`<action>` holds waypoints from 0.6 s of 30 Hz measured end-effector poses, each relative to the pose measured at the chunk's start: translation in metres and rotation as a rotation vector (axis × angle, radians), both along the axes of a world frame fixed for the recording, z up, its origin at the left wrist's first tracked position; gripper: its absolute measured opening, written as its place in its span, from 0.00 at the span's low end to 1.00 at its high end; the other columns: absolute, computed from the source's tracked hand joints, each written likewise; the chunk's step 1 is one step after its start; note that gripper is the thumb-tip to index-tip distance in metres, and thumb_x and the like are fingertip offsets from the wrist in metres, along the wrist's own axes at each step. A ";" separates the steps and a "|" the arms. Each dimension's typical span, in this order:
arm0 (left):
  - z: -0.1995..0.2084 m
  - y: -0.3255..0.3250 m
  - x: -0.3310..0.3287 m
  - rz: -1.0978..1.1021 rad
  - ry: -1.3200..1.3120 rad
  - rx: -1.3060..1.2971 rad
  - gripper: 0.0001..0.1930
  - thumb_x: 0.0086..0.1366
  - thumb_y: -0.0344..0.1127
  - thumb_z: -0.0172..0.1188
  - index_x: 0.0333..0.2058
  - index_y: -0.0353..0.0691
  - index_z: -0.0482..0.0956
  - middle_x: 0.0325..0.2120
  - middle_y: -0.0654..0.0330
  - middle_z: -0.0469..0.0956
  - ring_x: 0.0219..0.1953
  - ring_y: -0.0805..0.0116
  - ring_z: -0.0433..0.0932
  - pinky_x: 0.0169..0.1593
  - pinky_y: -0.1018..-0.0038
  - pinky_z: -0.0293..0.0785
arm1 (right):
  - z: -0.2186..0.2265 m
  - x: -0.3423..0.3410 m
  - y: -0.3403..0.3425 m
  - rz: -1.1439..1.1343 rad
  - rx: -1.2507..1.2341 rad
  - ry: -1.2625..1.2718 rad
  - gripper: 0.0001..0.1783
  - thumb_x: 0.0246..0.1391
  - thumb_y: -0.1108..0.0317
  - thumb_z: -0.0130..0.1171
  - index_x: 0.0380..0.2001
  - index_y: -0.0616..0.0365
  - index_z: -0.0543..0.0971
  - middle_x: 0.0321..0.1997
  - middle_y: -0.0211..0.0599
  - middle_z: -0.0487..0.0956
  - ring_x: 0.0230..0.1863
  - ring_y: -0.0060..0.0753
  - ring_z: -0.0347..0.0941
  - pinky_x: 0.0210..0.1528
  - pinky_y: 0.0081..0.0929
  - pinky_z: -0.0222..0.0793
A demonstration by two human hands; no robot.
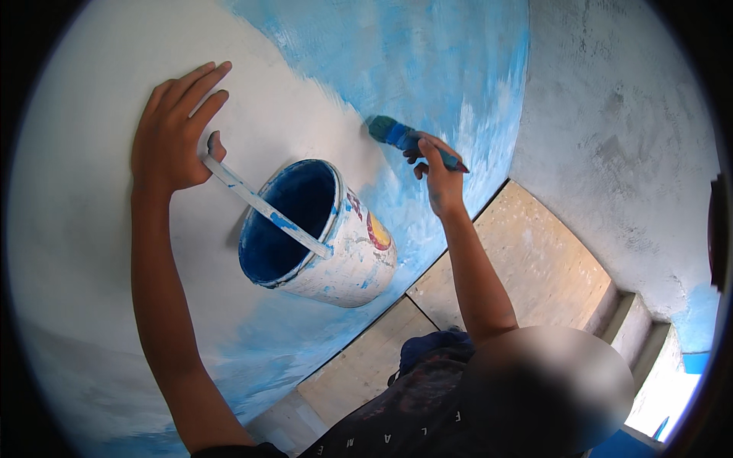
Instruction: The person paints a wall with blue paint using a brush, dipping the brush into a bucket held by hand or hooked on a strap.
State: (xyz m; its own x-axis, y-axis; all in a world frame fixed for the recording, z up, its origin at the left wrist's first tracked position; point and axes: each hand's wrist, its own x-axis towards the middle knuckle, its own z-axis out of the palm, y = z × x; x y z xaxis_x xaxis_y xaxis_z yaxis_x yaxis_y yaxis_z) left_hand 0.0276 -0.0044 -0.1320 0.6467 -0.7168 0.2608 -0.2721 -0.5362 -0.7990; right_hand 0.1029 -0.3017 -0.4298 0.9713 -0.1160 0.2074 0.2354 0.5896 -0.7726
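My left hand point(169, 133) rests against the pale wall with its fingers stretched apart. The end of a bucket's white strap handle point(263, 208) is hooked at its thumb, and the paint bucket point(355, 252) hangs tilted from it. That bucket is white, smeared with blue, and dark blue inside; how much paint it holds I cannot tell. Farther right, my right hand point(441, 172) is closed around the handle of a paintbrush point(398, 136). Its dark blue-green bristles point left, close to the wall where the blue coat meets the bare area.
Streaky light-blue paint point(366, 53) covers part of the wall. A grey wall point(611, 114) meets it at a corner on the right. Below lie beige floor tiles point(519, 244) with pale specks, and step-like ledges point(634, 324) stand at the lower right.
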 end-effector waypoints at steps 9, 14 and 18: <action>0.001 -0.012 0.013 -0.050 0.000 0.001 0.22 0.49 0.36 0.66 0.45 0.40 0.85 0.66 0.56 0.74 0.69 0.56 0.69 0.68 0.50 0.67 | -0.242 0.012 0.011 -0.085 -1.025 0.607 0.21 0.55 0.52 0.65 0.39 0.61 0.88 0.36 0.53 0.87 0.41 0.53 0.85 0.47 0.43 0.79; -0.004 0.001 0.011 -0.069 0.018 -0.006 0.20 0.49 0.34 0.63 0.43 0.38 0.85 0.65 0.54 0.76 0.69 0.52 0.69 0.67 0.48 0.67 | -0.125 0.028 0.020 -0.075 -0.562 0.274 0.18 0.61 0.58 0.61 0.33 0.65 0.88 0.22 0.39 0.84 0.22 0.32 0.79 0.31 0.32 0.74; -0.001 -0.001 0.006 -0.063 0.039 0.015 0.20 0.49 0.33 0.63 0.43 0.37 0.85 0.63 0.52 0.77 0.68 0.51 0.71 0.66 0.47 0.68 | 0.003 -0.006 0.022 -0.128 -0.094 -0.011 0.16 0.71 0.65 0.56 0.48 0.68 0.84 0.32 0.38 0.84 0.28 0.21 0.74 0.30 0.21 0.69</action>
State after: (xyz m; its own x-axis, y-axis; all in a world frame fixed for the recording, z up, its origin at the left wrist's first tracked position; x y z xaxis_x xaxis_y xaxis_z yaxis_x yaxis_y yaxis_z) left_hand 0.0332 -0.0051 -0.1331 0.6094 -0.7602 0.2254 -0.3364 -0.5053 -0.7947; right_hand 0.0971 -0.2794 -0.4265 0.9476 -0.2180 0.2335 0.3124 0.4799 -0.8198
